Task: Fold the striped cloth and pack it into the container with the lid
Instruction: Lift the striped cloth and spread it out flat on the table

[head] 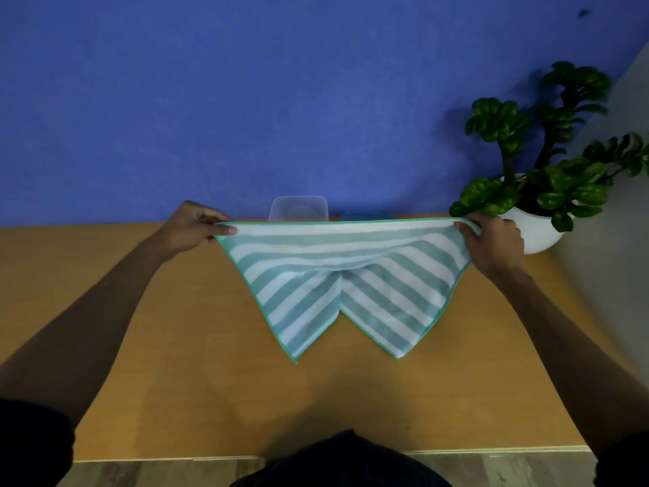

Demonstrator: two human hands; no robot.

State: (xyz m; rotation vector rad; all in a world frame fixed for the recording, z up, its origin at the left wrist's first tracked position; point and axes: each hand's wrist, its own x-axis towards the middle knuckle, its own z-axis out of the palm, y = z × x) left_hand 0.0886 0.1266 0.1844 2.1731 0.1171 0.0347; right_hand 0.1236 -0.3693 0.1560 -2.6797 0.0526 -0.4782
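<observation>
— Holding it up by two corners, as far as I can see: the left hand (pixel 196 224) pinches one top corner of the striped cloth (pixel 337 275) at about nine o'clock, and the right hand (pixel 493 242) has its fingers closed round the other corner at three o'clock. The top edge is pulled fairly straight between them.

— So is any fold made yet?

— Hard to call it one. The cloth hangs in the air over the table (pixel 158 346), sagging at the middle so that two points droop towards six o'clock. That looks like slack, not a set crease — I'd judge the folding as only beginning.

— And the container?

— At twelve o'clock, behind the cloth's top edge, against the blue wall (pixel 246 100): a clear container (pixel 298 207), open and, from the part that shows, with nothing in it. Just beside it towards one o'clock a flat blue thing peeks over the cloth — probably the lid (pixel 367 216), though most of it is hidden.

— What's left, then?

— Nearly all of it, by my reckoning: fold the cloth down small, put it into the container, press the lid on. The potted plant (pixel 537 163) at two o'clock stands near the right hand, but apart from it.
</observation>
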